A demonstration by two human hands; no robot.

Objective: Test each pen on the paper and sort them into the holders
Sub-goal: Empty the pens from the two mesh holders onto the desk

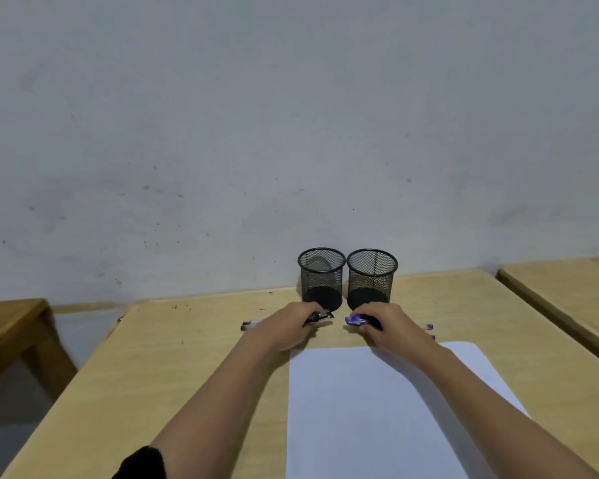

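A dark sleeve (140, 461) on the left arm lies nearest the camera, beside one white sheet of paper (377, 409) on the tabletop (187, 357); the left hand (287, 328) has its grip closed on black pens (320, 318), whose ends also poke out at its left side; the right hand (391, 326) has its grip closed on blue pens (360, 320), with blue tips showing beyond its right side; how many pens each bundle holds cannot be told; both bundles lie low over the wood, just past the paper's far edge; two black mesh holders stand just behind, the left holder (321, 276) touching or nearly touching the right holder (371, 278); behind them is a scuffed grey wall (291, 115); other wooden furniture sits at either side.
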